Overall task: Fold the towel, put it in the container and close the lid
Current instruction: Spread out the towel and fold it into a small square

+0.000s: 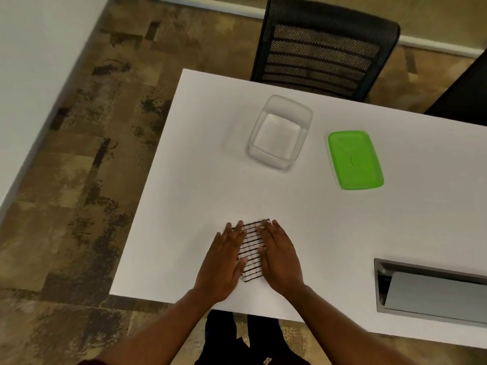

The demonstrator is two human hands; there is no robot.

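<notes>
A small white towel with dark stripes point(251, 250) lies folded into a narrow rectangle near the front edge of the white table point(189, 164). My left hand point(224, 262) rests flat on its left side, fingers spread. On the towel's right side my right hand point(279, 255) lies flat too. Both palms press down; neither hand grips the cloth. Only the towel's middle strip shows between them. Farther back stands a clear plastic container point(279, 133), open and with nothing inside. Its green lid point(354, 159) lies flat on the table to the right of it.
A black mesh office chair point(324, 48) stands behind the table's far edge. A grey metal cable hatch point(432, 291) is set into the table at the right front. The table's left edge drops to a brown patterned floor point(79, 180).
</notes>
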